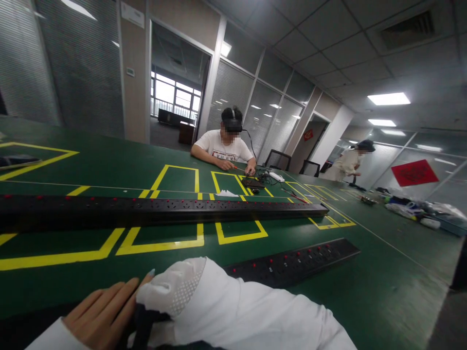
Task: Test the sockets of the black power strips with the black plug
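Observation:
My left hand, bare with a white cuff, lies at the bottom left with its fingers stretched out side by side, one fingertip beside my right hand. It rests over a long black power strip. My right hand, in a white glove with a dotted patch, is closed around a black handle. The handle's working end is hidden, so its kind cannot be made out. My right sleeve covers the middle of the strip, whose red-dotted end sticks out to the right.
A second long black power strip crosses the green table beyond my hands. Yellow tape outlines mark the surface. Opposite sits a person handling a small tool near cables. Another person stands by bagged items at right.

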The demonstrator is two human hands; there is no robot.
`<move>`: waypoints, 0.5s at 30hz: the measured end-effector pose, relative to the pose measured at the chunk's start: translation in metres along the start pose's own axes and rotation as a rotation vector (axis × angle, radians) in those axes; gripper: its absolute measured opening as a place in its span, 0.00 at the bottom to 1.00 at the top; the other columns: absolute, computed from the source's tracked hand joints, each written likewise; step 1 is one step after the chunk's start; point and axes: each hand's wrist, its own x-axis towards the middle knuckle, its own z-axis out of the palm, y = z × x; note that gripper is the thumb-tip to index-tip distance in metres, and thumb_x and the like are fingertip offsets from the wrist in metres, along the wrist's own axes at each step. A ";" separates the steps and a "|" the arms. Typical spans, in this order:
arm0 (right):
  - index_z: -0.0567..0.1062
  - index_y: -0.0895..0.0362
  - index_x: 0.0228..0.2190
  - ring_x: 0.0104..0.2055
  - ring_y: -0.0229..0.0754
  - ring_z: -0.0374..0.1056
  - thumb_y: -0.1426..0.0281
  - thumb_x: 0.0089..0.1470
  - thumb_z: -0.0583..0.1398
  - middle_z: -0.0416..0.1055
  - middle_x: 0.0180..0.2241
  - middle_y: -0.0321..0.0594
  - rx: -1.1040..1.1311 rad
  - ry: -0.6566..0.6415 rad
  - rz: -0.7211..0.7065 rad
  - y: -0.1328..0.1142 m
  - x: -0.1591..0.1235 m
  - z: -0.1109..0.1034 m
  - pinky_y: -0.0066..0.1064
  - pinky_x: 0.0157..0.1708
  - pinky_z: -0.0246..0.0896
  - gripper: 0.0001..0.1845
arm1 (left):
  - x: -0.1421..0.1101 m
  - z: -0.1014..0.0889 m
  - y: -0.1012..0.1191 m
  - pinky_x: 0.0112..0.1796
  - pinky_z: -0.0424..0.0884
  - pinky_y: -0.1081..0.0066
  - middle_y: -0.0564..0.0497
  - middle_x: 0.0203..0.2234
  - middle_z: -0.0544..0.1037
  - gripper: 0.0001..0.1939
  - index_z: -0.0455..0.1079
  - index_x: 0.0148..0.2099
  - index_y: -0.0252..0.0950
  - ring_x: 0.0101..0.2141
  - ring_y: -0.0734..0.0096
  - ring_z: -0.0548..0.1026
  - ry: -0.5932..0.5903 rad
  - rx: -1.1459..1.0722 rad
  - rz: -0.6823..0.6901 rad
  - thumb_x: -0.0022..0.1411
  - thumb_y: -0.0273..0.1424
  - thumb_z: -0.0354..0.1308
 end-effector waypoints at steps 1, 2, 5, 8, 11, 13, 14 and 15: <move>0.66 0.54 0.44 0.36 0.38 0.67 0.64 0.57 0.58 0.71 0.37 0.34 -0.010 0.001 -0.009 0.002 0.000 -0.001 0.27 0.29 0.61 0.13 | 0.005 -0.002 0.000 0.36 0.68 0.52 0.39 0.37 0.80 0.38 0.41 0.68 0.32 0.34 0.46 0.78 0.025 0.031 0.039 0.57 0.34 0.45; 0.66 0.54 0.44 0.36 0.39 0.66 0.64 0.57 0.58 0.70 0.38 0.35 -0.026 -0.002 -0.018 0.003 0.001 -0.002 0.27 0.28 0.60 0.14 | 0.009 -0.004 0.000 0.35 0.68 0.53 0.38 0.35 0.80 0.39 0.39 0.68 0.30 0.33 0.47 0.78 0.039 0.053 0.059 0.57 0.35 0.45; 0.65 0.54 0.45 0.32 0.39 0.64 0.61 0.58 0.56 0.69 0.36 0.35 -0.072 -0.026 -0.029 0.005 0.002 -0.003 0.27 0.23 0.54 0.15 | 0.016 -0.007 0.000 0.32 0.69 0.55 0.38 0.34 0.81 0.40 0.35 0.69 0.29 0.31 0.48 0.78 0.052 0.076 0.048 0.60 0.40 0.44; 0.64 0.53 0.44 0.29 0.37 0.64 0.59 0.58 0.56 0.69 0.31 0.32 -0.052 -0.052 -0.001 0.004 0.003 0.001 0.26 0.20 0.49 0.15 | 0.019 -0.008 0.001 0.32 0.70 0.55 0.39 0.33 0.81 0.38 0.33 0.69 0.31 0.31 0.50 0.78 0.056 0.081 0.049 0.61 0.38 0.41; 0.65 0.52 0.44 0.29 0.36 0.65 0.58 0.56 0.58 0.70 0.31 0.29 -0.016 -0.067 0.034 0.003 0.004 0.009 0.26 0.21 0.48 0.17 | 0.024 -0.011 0.003 0.31 0.69 0.56 0.38 0.32 0.81 0.37 0.36 0.69 0.30 0.30 0.49 0.78 0.085 0.071 0.045 0.62 0.39 0.41; 0.66 0.51 0.44 0.30 0.36 0.65 0.56 0.56 0.58 0.71 0.32 0.29 0.011 -0.072 0.046 0.004 0.005 0.012 0.25 0.21 0.49 0.17 | 0.029 -0.014 0.005 0.30 0.69 0.56 0.38 0.31 0.80 0.37 0.36 0.68 0.29 0.29 0.49 0.78 0.111 0.067 0.043 0.63 0.40 0.41; 0.66 0.51 0.43 0.30 0.36 0.66 0.55 0.57 0.57 0.71 0.32 0.29 0.026 -0.075 0.047 0.004 0.005 0.012 0.25 0.21 0.49 0.17 | 0.031 -0.015 0.006 0.30 0.69 0.56 0.38 0.30 0.80 0.37 0.35 0.69 0.29 0.29 0.49 0.78 0.119 0.065 0.044 0.63 0.40 0.40; 0.66 0.51 0.43 0.30 0.36 0.66 0.54 0.57 0.57 0.71 0.32 0.30 0.041 -0.078 0.049 0.005 0.005 0.012 0.25 0.22 0.49 0.17 | 0.034 -0.017 0.007 0.30 0.69 0.56 0.38 0.30 0.80 0.36 0.34 0.69 0.29 0.28 0.49 0.78 0.124 0.064 0.046 0.64 0.39 0.40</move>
